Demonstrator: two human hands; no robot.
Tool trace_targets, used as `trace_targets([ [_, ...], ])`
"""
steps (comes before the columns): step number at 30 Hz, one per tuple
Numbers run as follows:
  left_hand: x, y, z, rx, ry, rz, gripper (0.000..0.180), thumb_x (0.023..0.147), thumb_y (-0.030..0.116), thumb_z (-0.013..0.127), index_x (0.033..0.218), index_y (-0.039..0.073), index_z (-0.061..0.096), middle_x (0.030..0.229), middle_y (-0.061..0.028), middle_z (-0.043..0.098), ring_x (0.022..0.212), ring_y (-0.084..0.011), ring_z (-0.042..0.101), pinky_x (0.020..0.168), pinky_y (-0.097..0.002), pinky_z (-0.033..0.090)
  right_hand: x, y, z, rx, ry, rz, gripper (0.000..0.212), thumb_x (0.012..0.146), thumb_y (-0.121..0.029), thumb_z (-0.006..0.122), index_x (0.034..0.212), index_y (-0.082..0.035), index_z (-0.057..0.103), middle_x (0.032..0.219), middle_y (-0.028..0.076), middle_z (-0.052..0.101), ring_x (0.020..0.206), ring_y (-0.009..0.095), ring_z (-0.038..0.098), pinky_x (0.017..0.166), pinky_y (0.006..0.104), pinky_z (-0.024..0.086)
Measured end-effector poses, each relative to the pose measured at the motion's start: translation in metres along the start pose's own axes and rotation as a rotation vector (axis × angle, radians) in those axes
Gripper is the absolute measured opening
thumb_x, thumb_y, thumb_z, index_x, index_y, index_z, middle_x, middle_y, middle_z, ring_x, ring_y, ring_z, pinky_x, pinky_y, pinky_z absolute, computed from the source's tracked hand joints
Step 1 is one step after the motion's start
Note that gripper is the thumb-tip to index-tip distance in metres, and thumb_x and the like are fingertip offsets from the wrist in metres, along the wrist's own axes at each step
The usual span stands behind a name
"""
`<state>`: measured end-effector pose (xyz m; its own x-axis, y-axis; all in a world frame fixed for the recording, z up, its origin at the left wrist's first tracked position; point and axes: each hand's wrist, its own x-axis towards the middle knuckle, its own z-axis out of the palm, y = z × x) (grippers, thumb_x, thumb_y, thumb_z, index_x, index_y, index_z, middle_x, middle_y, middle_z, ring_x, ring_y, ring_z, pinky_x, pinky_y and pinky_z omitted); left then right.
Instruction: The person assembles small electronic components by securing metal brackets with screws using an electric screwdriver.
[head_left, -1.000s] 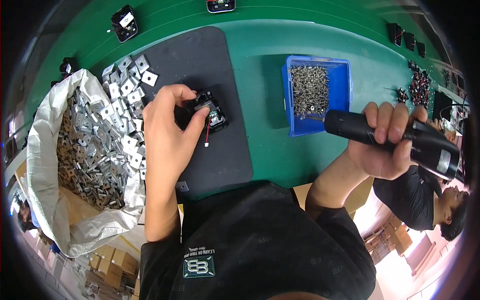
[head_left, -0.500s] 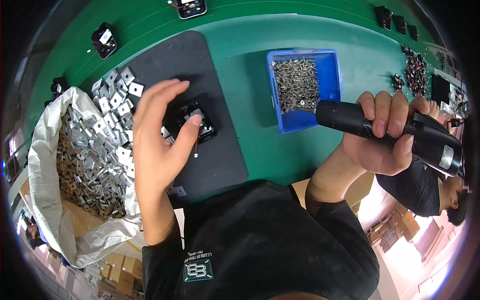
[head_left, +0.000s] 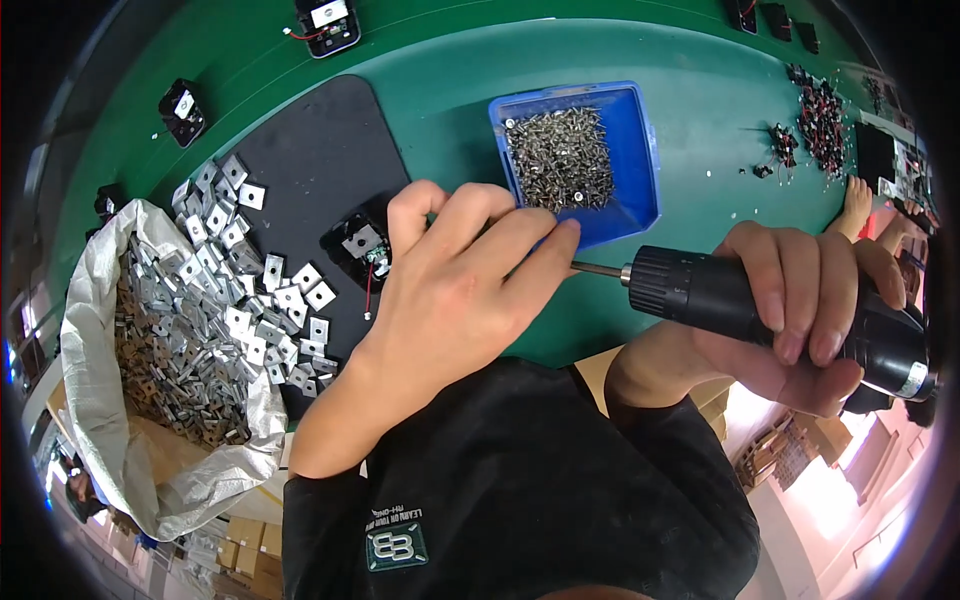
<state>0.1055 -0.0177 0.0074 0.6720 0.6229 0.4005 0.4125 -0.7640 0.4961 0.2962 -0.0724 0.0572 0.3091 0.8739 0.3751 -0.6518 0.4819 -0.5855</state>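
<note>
My right hand (head_left: 800,310) is wrapped round a black electric screwdriver (head_left: 690,285), whose bit (head_left: 600,268) points left. At the bit's tip, my left hand (head_left: 460,290) has its thumb and forefinger pinched together; whatever lies between them is hidden. Just beyond these fingers sits a blue bin (head_left: 635,160) with many small metal screws (head_left: 560,150) heaped in its left part. Left of my left hand, a small black housing (head_left: 340,240) lies on a dark mat (head_left: 320,130), with a square metal plate (head_left: 362,240) inside and a red wire hanging out.
A white woven sack (head_left: 95,330) full of square metal plates (head_left: 190,330) stands at the left, spilling onto the mat. More black housings (head_left: 183,112) line the far green surface. Small red-and-black wired parts (head_left: 822,130) lie far right, near another person's hand (head_left: 857,205).
My left hand has moved right from the black housing to the bit's tip, its fingers closing into a pinch. The screwdriver has come nearer, away from the screws. The view has shifted slightly.
</note>
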Motion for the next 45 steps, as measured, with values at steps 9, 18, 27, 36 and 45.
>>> trace_targets([
  [9, -0.015, 0.002, -0.007, -0.091, 0.071, 0.026, 0.031, 0.06, 0.029, 0.08, 0.086, 0.012, 0.074, 0.084, 0.0046, 0.066, 0.078, -0.0152, 0.054, 0.074, -0.0338, 0.03, -0.001, -0.003, 0.011, 0.074, -0.027, -0.032, 0.046, 0.074, -0.007, 0.078, 0.114, -0.01, 0.055, 0.075, -0.004, 0.059, 0.066, 0.008, 0.059, 0.074, 0.0241, 0.049],
  [18, -0.03, 0.003, -0.011, -0.144, 0.152, 0.037, 0.03, 0.063, 0.032, 0.079, 0.084, 0.011, 0.074, 0.08, 0.0027, 0.067, 0.074, -0.0153, 0.055, 0.073, -0.0334, 0.03, -0.008, 0.0, 0.02, 0.099, -0.094, -0.013, 0.044, 0.075, -0.008, 0.079, 0.112, -0.012, 0.055, 0.075, -0.004, 0.06, 0.068, 0.008, 0.061, 0.075, 0.0243, 0.05],
  [27, -0.042, 0.001, -0.015, -0.136, 0.268, 0.001, 0.028, 0.063, 0.03, 0.08, 0.082, 0.01, 0.074, 0.079, 0.0025, 0.069, 0.071, -0.0157, 0.055, 0.072, -0.0327, 0.033, -0.014, 0.01, 0.039, -0.003, -0.056, -0.066, 0.044, 0.074, -0.009, 0.08, 0.11, -0.012, 0.055, 0.074, -0.004, 0.06, 0.066, 0.008, 0.06, 0.071, 0.0237, 0.052],
  [36, -0.052, -0.007, -0.024, -0.158, 0.271, -0.035, 0.031, 0.069, 0.037, 0.076, 0.083, 0.009, 0.074, 0.079, 0.0019, 0.069, 0.072, -0.015, 0.057, 0.072, -0.0323, 0.033, -0.012, 0.029, 0.047, 0.111, -0.108, -0.154, 0.045, 0.071, -0.007, 0.083, 0.108, -0.012, 0.057, 0.073, -0.003, 0.06, 0.065, 0.008, 0.06, 0.069, 0.0227, 0.054],
  [45, -0.06, -0.017, -0.029, -0.197, 0.265, 0.027, 0.038, 0.077, 0.045, 0.068, 0.084, 0.008, 0.071, 0.075, 0.0011, 0.067, 0.067, -0.0164, 0.056, 0.067, -0.0315, 0.035, -0.002, 0.04, 0.056, 0.165, -0.189, -0.105, 0.049, 0.07, -0.006, 0.085, 0.111, -0.011, 0.059, 0.073, -0.002, 0.064, 0.065, 0.011, 0.064, 0.065, 0.0238, 0.056],
])
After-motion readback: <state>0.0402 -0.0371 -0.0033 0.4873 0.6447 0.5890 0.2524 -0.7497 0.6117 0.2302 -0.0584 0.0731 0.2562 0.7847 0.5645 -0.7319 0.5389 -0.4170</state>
